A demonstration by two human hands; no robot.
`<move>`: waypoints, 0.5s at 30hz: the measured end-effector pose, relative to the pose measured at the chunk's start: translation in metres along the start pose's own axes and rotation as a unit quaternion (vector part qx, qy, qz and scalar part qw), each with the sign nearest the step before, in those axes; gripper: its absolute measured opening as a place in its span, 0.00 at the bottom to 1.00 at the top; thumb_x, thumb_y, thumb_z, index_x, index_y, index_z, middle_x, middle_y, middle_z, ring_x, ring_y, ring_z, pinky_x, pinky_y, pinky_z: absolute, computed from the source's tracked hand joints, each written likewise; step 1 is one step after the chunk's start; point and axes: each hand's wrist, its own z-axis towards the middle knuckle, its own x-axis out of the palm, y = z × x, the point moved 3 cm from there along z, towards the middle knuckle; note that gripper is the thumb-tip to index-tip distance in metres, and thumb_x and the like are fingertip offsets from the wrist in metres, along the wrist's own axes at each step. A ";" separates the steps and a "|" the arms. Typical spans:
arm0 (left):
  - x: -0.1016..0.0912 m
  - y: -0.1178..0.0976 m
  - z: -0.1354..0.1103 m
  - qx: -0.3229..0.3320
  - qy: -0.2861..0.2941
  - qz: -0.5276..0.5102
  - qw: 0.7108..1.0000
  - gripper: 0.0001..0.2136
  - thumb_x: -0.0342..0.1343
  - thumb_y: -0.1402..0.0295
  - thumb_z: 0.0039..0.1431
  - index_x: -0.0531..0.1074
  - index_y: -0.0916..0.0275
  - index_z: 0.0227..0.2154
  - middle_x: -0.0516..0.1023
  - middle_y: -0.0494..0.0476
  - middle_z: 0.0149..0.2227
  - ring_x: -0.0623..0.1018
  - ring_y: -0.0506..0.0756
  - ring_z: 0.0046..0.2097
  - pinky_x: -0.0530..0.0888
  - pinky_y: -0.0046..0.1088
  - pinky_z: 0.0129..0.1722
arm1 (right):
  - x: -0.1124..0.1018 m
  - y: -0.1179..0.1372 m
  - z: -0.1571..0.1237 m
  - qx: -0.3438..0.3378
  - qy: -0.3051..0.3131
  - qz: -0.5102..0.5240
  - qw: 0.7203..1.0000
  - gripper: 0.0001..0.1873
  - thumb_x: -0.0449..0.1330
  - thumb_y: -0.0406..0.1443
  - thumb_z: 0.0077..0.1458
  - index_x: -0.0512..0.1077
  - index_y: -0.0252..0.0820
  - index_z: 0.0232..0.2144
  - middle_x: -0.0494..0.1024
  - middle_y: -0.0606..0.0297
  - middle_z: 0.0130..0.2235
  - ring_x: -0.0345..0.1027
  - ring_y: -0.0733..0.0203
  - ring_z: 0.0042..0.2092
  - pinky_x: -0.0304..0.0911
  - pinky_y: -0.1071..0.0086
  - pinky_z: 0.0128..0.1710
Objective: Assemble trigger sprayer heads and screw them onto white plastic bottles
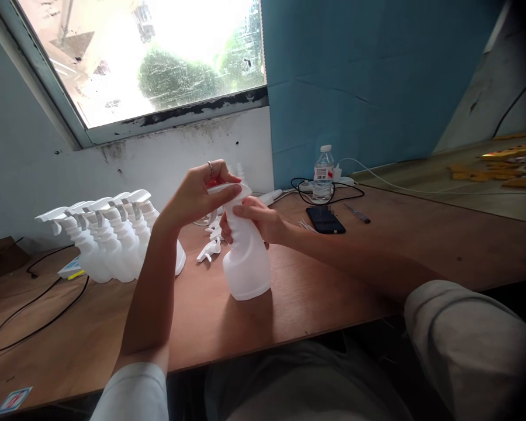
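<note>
A white spray bottle (248,269) stands on the table in front of me, tilted slightly. My left hand (205,188) is closed on the white trigger spray head (241,192) at its top, thumb and fingers on either side. Around the bottle's neck, just below the head, wraps my right hand (258,217). The fingers partly cover the neck and the join with the head. Behind the bottle, several loose white trigger pieces (209,249) lie on the table.
Several white spray bottles (114,245) with heads stand in a group at left. A water bottle (323,175), a phone (325,220), a small knife (358,214) and cables lie at the back right. A black cable (39,333) loops over the table (333,280) at left.
</note>
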 end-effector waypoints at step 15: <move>0.008 0.001 0.003 -0.049 0.147 -0.210 0.965 0.29 0.43 0.41 0.60 0.77 0.60 0.44 0.80 0.62 0.45 0.80 0.64 0.45 0.79 0.39 0.41 | 0.000 -0.003 -0.001 -0.004 -0.012 -0.014 1.000 0.14 0.62 0.43 0.58 0.66 0.37 0.35 0.72 0.65 0.26 0.68 0.63 0.26 0.66 0.67 0.27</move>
